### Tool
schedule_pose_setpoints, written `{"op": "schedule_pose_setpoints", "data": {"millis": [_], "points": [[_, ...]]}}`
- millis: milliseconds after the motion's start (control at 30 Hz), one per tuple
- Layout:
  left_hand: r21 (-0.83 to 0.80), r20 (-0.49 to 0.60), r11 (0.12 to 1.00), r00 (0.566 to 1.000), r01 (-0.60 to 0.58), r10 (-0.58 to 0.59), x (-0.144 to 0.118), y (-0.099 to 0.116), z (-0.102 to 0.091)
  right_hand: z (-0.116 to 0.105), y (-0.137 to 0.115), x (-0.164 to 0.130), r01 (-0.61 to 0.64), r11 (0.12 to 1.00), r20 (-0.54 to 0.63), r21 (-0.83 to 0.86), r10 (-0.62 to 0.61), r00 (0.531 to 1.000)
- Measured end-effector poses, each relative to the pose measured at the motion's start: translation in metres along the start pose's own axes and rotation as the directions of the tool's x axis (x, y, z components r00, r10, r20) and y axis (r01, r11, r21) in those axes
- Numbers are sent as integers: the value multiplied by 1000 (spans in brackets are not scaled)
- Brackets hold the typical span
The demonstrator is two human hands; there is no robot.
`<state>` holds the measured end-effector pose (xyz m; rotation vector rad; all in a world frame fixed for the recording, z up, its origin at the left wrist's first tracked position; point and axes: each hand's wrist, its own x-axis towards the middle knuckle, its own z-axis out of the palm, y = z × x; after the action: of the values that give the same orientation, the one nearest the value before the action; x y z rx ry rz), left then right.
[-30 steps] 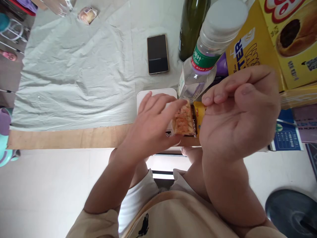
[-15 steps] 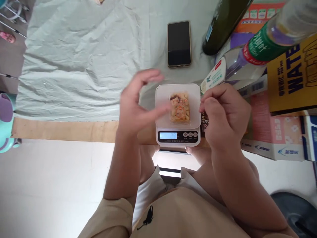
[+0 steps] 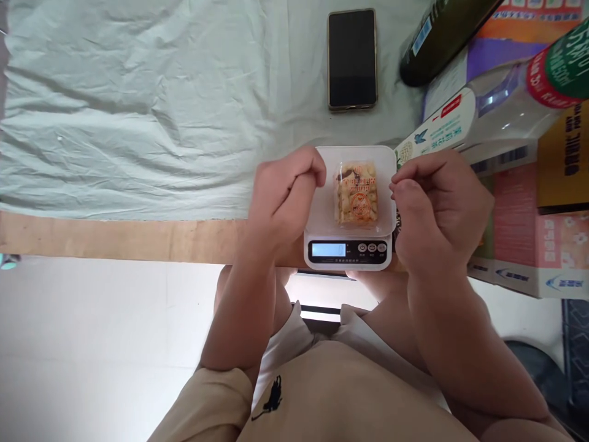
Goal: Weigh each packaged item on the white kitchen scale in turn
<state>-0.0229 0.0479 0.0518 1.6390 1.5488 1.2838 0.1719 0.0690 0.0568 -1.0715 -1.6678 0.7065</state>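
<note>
A white digital kitchen scale (image 3: 304, 265) sits at the table's front edge with its display lit; one small digit shows faintly. Over its platform is a translucent plastic tray (image 3: 324, 215). In the tray lies a clear-wrapped snack block (image 3: 356, 195) of pale, nutty-looking chunks with orange print on the wrapper. My left hand (image 3: 289, 193) is closed at the tray's left edge, thumb and bent fingers together. At the right edge my right hand (image 3: 439, 205) pinches with thumb and forefinger. Whether the tray touches the platform cannot be seen.
A smartphone (image 3: 352, 59) lies on the pale green cloth (image 3: 161, 110) beyond the scale. To the right stand a dark bottle (image 3: 437, 46), a clear bottle with a green-and-red label (image 3: 515, 104), a yellow box (image 3: 564, 159) and a pink box (image 3: 518, 215).
My left hand has come from spread above the scale to closed at the tray's left edge. My right hand stays pinched at the right edge. The display reading has changed. The view has shifted.
</note>
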Motion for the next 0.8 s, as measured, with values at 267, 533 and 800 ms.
{"op": "schedule_pose_setpoints", "data": {"millis": [267,533,800], "points": [[229,129,973,990,28,-59,-1,23,9,-3,-8,-4,-42,999,41,-25,43,998],[354,155,930,974,99,-163,-6,31,22,3,2,-12,-139,968,159,208,107,981],[430,-110,857,958,285,-264,-1,34,-19,7,1,-12,-62,961,97,269,37,995]]}}
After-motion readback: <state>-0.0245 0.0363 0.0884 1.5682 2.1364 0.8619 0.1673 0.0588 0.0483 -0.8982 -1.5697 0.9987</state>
